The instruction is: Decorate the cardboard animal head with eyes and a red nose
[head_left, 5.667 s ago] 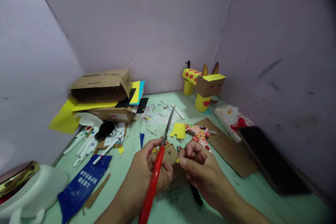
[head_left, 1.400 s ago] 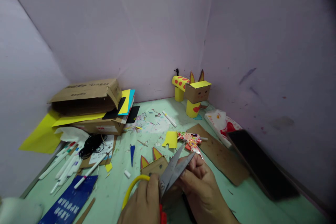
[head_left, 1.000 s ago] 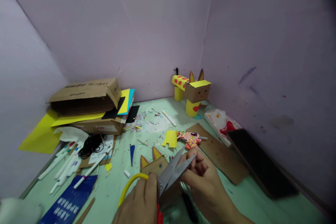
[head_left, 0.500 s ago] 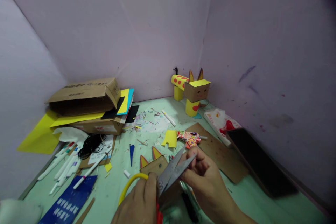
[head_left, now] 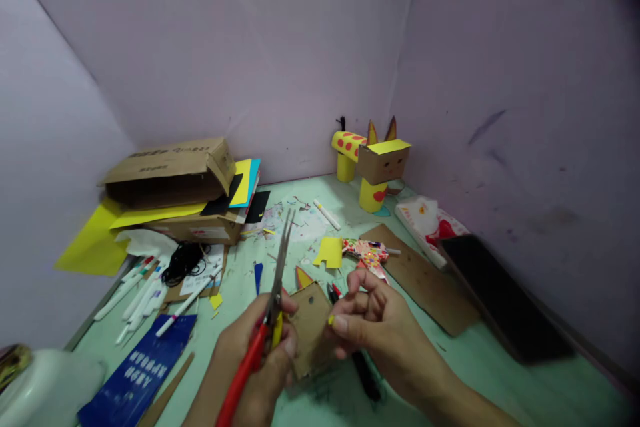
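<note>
Box (head_left: 165, 161) behind scissors (head_left: 273, 303), to the left; seemingly a phone (head_left: 505, 300), right.

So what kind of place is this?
It looks like a craft table, probably indoors. You can tell from the pile of white marker pens, the cardboard-and-paper animal at the back and the scissors in the left hand.

Pair of hands, bare: left hand (head_left: 237, 333), partly hidden; right hand (head_left: 374, 325), slim-fingered, with rounded thumb tip. Pair of forearms (head_left: 453, 387), bare as far as visible, slender, narrowing toward the wrists. Fine detail blurred.
</note>
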`<state>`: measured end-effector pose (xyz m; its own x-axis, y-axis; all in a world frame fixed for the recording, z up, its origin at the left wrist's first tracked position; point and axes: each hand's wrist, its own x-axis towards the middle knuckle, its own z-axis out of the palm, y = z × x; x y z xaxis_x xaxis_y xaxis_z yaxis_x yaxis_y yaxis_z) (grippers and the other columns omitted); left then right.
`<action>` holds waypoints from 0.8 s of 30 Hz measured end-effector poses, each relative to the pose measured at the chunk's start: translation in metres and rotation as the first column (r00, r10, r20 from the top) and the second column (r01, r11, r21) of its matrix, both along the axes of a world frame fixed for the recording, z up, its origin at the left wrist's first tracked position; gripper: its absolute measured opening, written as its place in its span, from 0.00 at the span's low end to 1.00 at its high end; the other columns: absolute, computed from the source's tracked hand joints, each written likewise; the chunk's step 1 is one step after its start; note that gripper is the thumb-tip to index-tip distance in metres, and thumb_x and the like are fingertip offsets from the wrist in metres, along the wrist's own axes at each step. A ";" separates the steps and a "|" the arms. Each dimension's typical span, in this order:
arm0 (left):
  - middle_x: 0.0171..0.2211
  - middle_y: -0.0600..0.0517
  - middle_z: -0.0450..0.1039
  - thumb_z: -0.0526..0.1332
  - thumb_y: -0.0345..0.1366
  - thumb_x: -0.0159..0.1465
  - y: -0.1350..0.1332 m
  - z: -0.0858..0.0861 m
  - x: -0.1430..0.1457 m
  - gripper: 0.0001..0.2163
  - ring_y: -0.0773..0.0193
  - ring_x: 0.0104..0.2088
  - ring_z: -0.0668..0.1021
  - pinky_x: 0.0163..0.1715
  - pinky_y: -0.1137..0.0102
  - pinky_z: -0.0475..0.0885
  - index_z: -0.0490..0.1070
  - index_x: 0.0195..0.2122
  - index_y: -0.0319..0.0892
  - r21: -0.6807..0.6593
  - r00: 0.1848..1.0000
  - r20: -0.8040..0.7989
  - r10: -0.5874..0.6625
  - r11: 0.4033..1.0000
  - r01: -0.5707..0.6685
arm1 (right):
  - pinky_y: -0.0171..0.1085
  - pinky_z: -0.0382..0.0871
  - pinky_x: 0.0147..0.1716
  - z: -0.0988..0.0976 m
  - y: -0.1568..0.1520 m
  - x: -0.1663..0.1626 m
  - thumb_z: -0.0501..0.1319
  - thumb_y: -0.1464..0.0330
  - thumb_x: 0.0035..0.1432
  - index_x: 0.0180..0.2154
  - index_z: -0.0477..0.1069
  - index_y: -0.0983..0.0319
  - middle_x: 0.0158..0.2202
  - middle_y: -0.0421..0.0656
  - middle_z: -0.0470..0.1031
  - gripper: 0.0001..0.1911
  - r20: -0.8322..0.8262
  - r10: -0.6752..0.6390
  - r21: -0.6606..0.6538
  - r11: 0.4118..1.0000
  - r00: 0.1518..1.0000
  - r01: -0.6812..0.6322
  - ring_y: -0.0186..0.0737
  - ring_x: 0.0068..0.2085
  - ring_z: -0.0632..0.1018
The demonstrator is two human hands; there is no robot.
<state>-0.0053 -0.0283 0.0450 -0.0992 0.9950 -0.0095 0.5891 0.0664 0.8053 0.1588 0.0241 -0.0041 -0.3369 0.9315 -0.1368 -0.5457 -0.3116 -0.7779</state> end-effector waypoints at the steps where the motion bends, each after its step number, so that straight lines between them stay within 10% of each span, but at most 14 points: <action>1: 0.30 0.55 0.73 0.56 0.39 0.66 0.001 0.001 0.000 0.10 0.69 0.25 0.75 0.25 0.73 0.72 0.68 0.45 0.41 -0.041 0.995 0.094 0.007 0.999 -0.003 | 0.29 0.72 0.18 0.000 -0.001 0.000 0.78 0.67 0.36 0.32 0.58 0.59 0.20 0.34 0.78 0.29 0.018 0.026 -0.004 1.000 0.999 -0.026 0.31 0.19 0.75; 5: 0.23 0.59 0.70 0.63 0.38 0.53 0.008 0.001 0.000 0.13 0.71 0.20 0.70 0.20 0.77 0.65 0.67 0.39 0.43 -0.159 0.918 0.395 0.026 0.986 0.041 | 0.28 0.70 0.18 0.001 -0.006 -0.001 0.77 0.71 0.35 0.34 0.59 0.58 0.19 0.33 0.78 0.29 0.117 0.141 -0.006 0.990 0.983 -0.141 0.30 0.18 0.74; 24: 0.18 0.58 0.71 0.59 0.30 0.47 0.001 0.009 0.025 0.06 0.68 0.19 0.75 0.20 0.79 0.68 0.70 0.26 0.45 0.025 0.993 0.056 0.102 0.994 -0.104 | 0.27 0.62 0.23 0.007 -0.018 -0.004 0.71 0.75 0.41 0.37 0.63 0.59 0.23 0.32 0.74 0.22 0.224 0.254 0.109 0.953 0.941 -0.283 0.30 0.25 0.73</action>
<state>0.0202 -0.0276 0.0536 -0.2013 0.9795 0.0100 0.5352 0.1014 0.8386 0.1546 0.0059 0.0033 -0.5555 0.8246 -0.1069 -0.2802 -0.3067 -0.9096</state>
